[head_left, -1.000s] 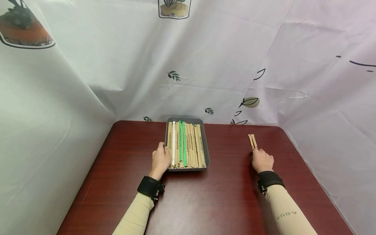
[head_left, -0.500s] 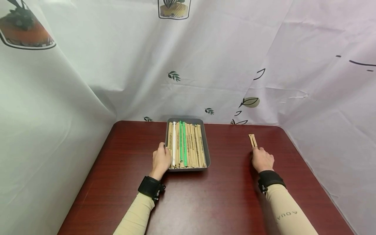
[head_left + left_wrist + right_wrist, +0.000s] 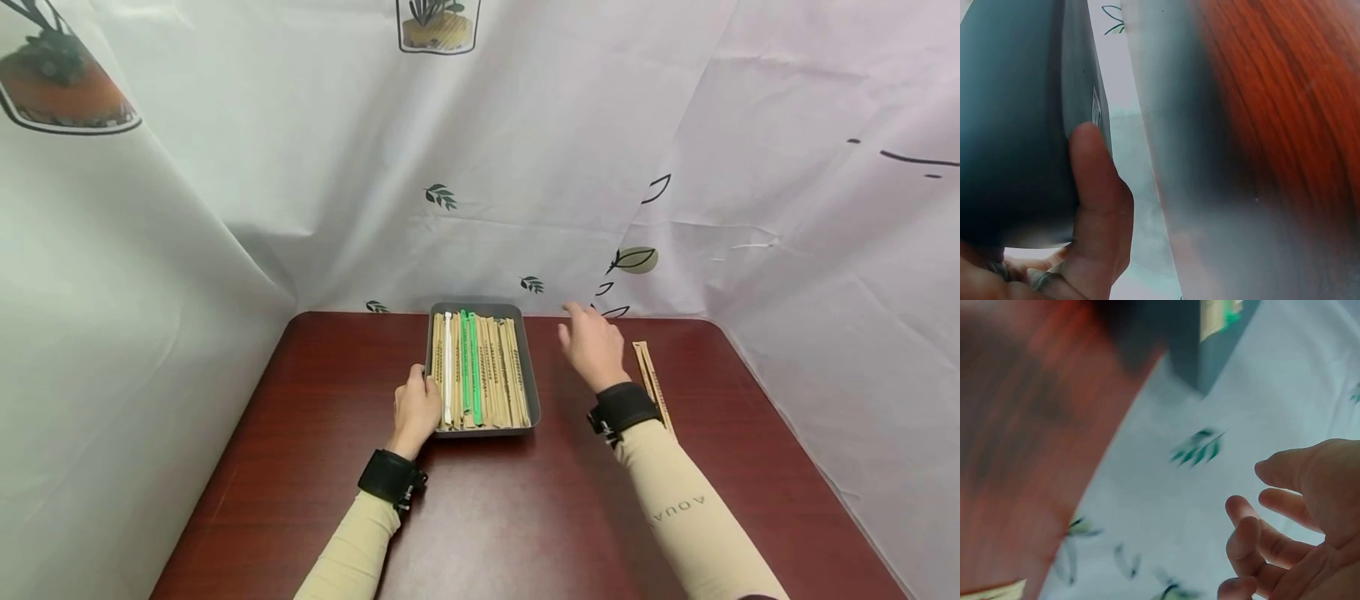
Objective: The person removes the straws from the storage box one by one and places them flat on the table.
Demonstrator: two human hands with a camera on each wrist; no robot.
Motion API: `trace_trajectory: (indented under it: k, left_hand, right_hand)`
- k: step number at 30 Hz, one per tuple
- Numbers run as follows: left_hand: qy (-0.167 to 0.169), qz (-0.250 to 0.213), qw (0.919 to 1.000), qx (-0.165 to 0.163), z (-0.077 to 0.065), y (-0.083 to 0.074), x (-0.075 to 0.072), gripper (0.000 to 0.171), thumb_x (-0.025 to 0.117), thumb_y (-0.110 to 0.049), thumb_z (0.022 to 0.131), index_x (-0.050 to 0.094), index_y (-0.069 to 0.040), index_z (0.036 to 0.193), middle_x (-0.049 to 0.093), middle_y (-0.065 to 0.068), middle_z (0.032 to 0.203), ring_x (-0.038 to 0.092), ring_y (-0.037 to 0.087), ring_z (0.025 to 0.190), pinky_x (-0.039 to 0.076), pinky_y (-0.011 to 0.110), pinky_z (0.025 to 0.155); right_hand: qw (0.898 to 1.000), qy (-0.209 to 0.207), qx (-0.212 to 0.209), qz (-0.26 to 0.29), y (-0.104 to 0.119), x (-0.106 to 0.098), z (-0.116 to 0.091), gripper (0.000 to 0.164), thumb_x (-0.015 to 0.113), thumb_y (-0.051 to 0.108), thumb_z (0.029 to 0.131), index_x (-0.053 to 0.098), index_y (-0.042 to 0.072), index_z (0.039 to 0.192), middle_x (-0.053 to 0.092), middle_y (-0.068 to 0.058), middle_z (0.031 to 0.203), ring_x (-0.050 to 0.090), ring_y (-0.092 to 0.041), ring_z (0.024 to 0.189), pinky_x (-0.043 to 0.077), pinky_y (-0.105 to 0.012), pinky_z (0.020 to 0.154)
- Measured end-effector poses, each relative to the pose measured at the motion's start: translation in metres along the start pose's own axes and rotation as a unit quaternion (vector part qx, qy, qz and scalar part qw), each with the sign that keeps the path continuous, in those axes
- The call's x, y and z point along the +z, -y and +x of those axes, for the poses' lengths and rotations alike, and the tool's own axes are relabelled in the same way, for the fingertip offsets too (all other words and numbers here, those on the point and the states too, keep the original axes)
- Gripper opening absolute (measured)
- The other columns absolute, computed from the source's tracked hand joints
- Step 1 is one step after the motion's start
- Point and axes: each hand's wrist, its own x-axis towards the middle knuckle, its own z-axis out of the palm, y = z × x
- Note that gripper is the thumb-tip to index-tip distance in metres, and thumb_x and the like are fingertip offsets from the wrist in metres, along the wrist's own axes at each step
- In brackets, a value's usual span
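Note:
In the head view, a grey metal tray (image 3: pixel 531 367) holds a row of slim paper-wrapped straws (image 3: pixel 491 367), mostly tan. Among them lie a white one (image 3: pixel 447 367) and two green ones (image 3: pixel 475 375). My left hand (image 3: pixel 417 410) grips the tray's left wall; in the left wrist view the thumb (image 3: pixel 1100 175) presses along its side. My right hand (image 3: pixel 594 346) is in the air right of the tray, its fingers loosely spread and holding nothing. Beyond it, tan wrapped straws (image 3: pixel 648 375) lie on the table, partly hidden by the right forearm.
The dark red wooden table (image 3: pixel 300 433) has rounded back corners. White printed curtain (image 3: pixel 337 167) hangs close behind it and along both sides. The tray stands near the back edge.
My right hand has let go of the tan straws at the right, risen and swung left toward the tray. The straws stay on the table. My left hand keeps its grip.

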Motion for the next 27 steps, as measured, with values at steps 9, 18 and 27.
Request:
trace_trajectory:
  k: [9, 18, 27]
  left_hand:
    - [-0.015, 0.001, 0.9999, 0.002, -0.002, -0.002, 0.001, 0.036, 0.044, -0.017, 0.109, 0.053, 0.0, 0.139, 0.058, 0.011, 0.074, 0.053, 0.027, 0.063, 0.043, 0.044, 0.068]
    - [-0.026, 0.005, 0.9996, 0.004, -0.002, -0.003, 0.002, 0.035, 0.045, -0.017, 0.109, 0.055, -0.001, 0.138, 0.059, 0.012, 0.075, 0.057, 0.03, 0.067, 0.046, 0.047, 0.072]
    - [-0.026, 0.003, 0.9994, 0.022, -0.004, -0.005, 0.003, 0.032, 0.046, -0.014, 0.109, 0.055, 0.001, 0.136, 0.057, 0.011, 0.072, 0.055, 0.029, 0.063, 0.044, 0.045, 0.068]
  right_hand:
    - [0.997, 0.078, -0.005, 0.009, 0.059, 0.019, 0.004, 0.033, 0.067, 0.019, 0.1, 0.068, 0.009, 0.131, 0.073, -0.015, 0.102, 0.063, -0.029, 0.066, 0.048, -0.042, 0.054]
    - [0.983, 0.164, -0.008, -0.086, 0.079, 0.042, -0.007, 0.029, 0.062, 0.008, 0.1, 0.06, 0.011, 0.071, 0.058, -0.012, 0.066, 0.058, -0.029, 0.06, 0.048, -0.043, 0.059]
    - [0.969, 0.203, -0.018, -0.14, 0.091, 0.053, -0.015, 0.03, 0.063, 0.01, 0.1, 0.062, 0.013, 0.071, 0.064, -0.012, 0.076, 0.062, -0.033, 0.071, 0.049, -0.05, 0.078]
